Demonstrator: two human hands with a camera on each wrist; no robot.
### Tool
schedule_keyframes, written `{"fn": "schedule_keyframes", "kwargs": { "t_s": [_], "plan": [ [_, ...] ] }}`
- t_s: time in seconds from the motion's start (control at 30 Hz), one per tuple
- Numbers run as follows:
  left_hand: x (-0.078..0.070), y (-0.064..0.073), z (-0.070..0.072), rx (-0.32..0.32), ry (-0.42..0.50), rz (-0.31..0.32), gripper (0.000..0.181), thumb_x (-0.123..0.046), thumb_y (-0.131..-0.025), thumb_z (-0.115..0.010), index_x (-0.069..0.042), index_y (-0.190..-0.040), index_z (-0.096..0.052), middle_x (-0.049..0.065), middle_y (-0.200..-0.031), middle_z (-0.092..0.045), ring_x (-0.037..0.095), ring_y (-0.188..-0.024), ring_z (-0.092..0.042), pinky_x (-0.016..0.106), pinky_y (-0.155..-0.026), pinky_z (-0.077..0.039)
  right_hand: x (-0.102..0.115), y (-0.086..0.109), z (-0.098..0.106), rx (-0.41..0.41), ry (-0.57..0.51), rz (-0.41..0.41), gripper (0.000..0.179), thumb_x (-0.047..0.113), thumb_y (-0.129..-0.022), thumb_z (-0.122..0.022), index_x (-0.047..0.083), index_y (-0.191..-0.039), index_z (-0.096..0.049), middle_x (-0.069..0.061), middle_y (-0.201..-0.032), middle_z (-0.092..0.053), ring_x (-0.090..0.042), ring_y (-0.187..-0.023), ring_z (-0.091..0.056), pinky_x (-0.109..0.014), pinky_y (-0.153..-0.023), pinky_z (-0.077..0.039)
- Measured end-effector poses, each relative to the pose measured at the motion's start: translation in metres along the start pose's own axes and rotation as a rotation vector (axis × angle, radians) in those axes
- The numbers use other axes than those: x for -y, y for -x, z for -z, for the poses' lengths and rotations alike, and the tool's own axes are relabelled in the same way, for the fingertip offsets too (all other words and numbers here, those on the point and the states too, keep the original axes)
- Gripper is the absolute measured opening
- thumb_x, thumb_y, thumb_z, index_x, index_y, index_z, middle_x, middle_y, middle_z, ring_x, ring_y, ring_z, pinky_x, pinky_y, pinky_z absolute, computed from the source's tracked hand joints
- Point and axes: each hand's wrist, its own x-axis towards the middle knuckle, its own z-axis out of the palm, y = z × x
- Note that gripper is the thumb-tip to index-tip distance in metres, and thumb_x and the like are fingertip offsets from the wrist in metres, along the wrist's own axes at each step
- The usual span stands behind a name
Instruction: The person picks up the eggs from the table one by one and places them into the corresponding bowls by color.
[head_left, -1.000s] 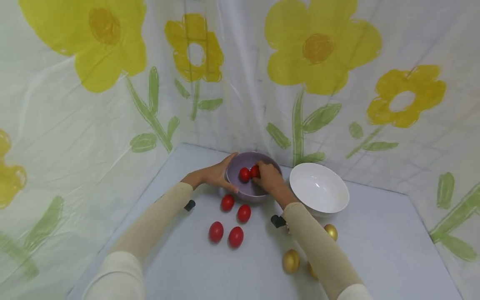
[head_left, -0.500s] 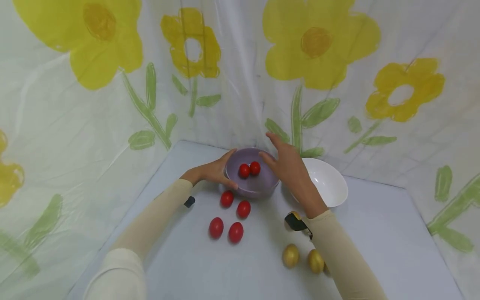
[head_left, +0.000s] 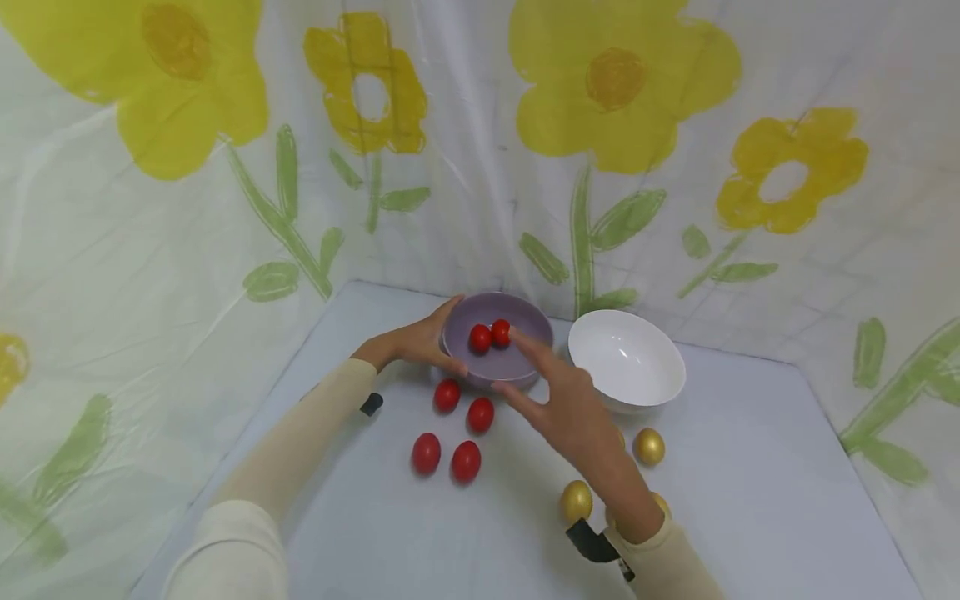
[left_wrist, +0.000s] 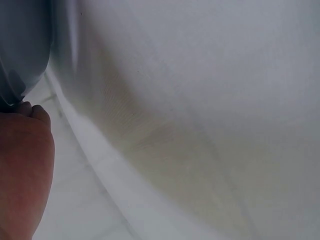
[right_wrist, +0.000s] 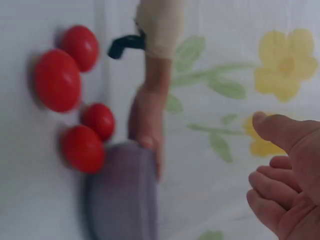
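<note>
Right hand (head_left: 562,408) has pulled back toward the person, empty, thumb and forefinger apart; left hand (head_left: 422,340) grips the purple bowl (head_left: 498,362), which holds two red eggs (head_left: 480,338). Gold eggs (head_left: 663,502) beneath the right wrist (head_left: 632,510) are partly hidden.

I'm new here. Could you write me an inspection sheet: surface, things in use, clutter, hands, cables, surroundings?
Surface: pale table, smooth-looking.
Things in use: purple bowl holding two red eggs; four others on the table; white bowl, nothing seen inside; gold eggs, some partly hidden.
Clutter: nothing seen.
Hands: left hand grips the purple bowl's side; right hand is near it, holding nothing.
Cables: nothing seen.
Surroundings: flowered curtain.
</note>
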Motion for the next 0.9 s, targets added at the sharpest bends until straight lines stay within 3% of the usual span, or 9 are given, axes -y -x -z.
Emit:
{"fn": "schedule_keyframes", "kwargs": {
  "t_s": [0.33, 0.53, 0.73, 0.9],
  "plan": [
    [0.005, -0.002, 0.005, -0.009, -0.045, -0.014, 0.141, -0.053, -0.073, -0.095, -0.021, -0.170, 0.001, 0.001, -0.169, -0.026, 0.024, -0.151, -0.032, 0.054, -0.122, -0.037, -0.008, 0.065, -0.068, 0.224, -0.052, -0.236, 0.078, 0.042, -0.090, -0.086, 0.026, -0.158, -0.051, 0.008, -0.153, -0.059, -0.014, -0.140, -0.057, -0.040, -0.107, -0.053],
    [0.005, -0.004, 0.007, -0.027, -0.017, -0.009, 0.137, -0.044, -0.074, -0.096, -0.026, -0.170, 0.000, -0.001, -0.168, -0.027, 0.024, -0.151, -0.032, 0.056, -0.120, -0.039, -0.008, 0.076, -0.092, 0.314, -0.031, -0.316, 0.079, 0.041, -0.089, -0.087, 0.023, -0.157, -0.051, 0.001, -0.150, -0.062, -0.020, -0.139, -0.058, -0.043, -0.106, -0.054],
    [0.002, -0.005, 0.004, -0.017, 0.014, -0.003, 0.137, -0.041, -0.075, -0.097, -0.025, -0.170, 0.000, -0.002, -0.167, -0.028, 0.023, -0.150, -0.033, 0.053, -0.118, -0.043, -0.009, 0.080, -0.107, 0.313, 0.035, -0.346, 0.074, 0.041, -0.089, -0.087, 0.018, -0.152, -0.057, 0.000, -0.143, -0.068, -0.018, -0.131, -0.064, -0.039, -0.103, -0.057],
    [0.002, -0.004, 0.000, -0.005, 0.016, 0.015, 0.141, -0.046, -0.073, -0.097, -0.022, -0.170, 0.003, 0.001, -0.169, -0.026, 0.024, -0.151, -0.032, 0.053, -0.120, -0.039, -0.008, 0.084, -0.114, 0.300, 0.033, -0.380, 0.070, 0.040, -0.090, -0.086, 0.018, -0.150, -0.059, 0.000, -0.138, -0.071, -0.018, -0.128, -0.067, -0.039, -0.102, -0.057]
  ]
}}
